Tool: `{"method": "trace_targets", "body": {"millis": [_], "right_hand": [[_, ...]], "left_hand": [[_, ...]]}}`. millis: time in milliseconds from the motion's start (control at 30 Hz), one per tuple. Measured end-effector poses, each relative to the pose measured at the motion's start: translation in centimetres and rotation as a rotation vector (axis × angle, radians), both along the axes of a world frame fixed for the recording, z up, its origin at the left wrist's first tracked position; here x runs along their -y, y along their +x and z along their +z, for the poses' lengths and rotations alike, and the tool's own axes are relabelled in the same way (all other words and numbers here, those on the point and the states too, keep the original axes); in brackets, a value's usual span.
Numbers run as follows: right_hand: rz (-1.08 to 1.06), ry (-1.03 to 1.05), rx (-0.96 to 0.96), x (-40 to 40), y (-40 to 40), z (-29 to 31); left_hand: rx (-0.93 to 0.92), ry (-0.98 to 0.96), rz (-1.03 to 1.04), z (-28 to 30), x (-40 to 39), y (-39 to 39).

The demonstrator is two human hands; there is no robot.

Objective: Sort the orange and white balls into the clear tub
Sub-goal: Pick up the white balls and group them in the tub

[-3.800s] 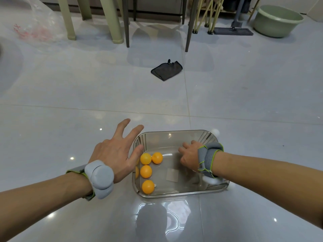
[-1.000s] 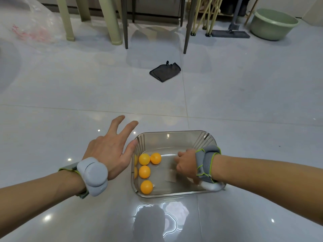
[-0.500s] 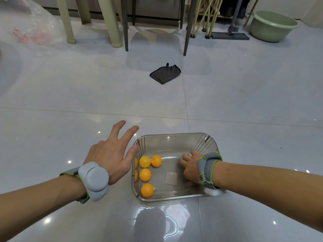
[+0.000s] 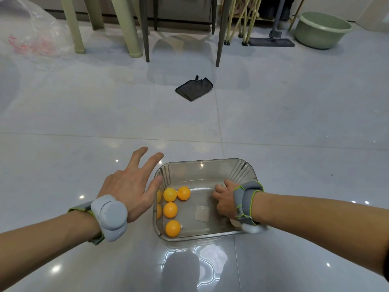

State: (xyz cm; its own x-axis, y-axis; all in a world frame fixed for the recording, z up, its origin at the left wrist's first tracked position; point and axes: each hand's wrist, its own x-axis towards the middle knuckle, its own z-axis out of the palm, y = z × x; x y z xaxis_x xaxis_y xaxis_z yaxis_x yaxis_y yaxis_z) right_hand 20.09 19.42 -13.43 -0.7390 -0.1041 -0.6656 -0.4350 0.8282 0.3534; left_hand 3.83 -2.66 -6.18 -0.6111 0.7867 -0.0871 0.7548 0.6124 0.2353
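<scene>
Now: left hand grip wide beside clear tub; right hand grip unclear.

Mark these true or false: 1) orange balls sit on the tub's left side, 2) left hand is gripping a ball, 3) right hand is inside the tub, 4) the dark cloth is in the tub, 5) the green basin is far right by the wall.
1) True. The orange balls cluster along the left side of the clear tub.
2) False. The left hand is spread open, outside the tub against its left wall, holding nothing.
3) True. The right hand reaches into the tub's right side, fingers curled.
4) False. The dark cloth lies on the floor well beyond the tub.
5) True. The green basin sits at far right.
</scene>
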Motion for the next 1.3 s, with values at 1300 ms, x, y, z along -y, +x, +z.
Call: {"method": "trace_targets", "body": {"millis": [1300], "right_hand": [[-0.987, -0.311, -0.126, -10.4, 8.6, 4.8]], "left_hand": [[-0.020, 0.002, -0.030, 0.7, -1.3, 0.3]]}}
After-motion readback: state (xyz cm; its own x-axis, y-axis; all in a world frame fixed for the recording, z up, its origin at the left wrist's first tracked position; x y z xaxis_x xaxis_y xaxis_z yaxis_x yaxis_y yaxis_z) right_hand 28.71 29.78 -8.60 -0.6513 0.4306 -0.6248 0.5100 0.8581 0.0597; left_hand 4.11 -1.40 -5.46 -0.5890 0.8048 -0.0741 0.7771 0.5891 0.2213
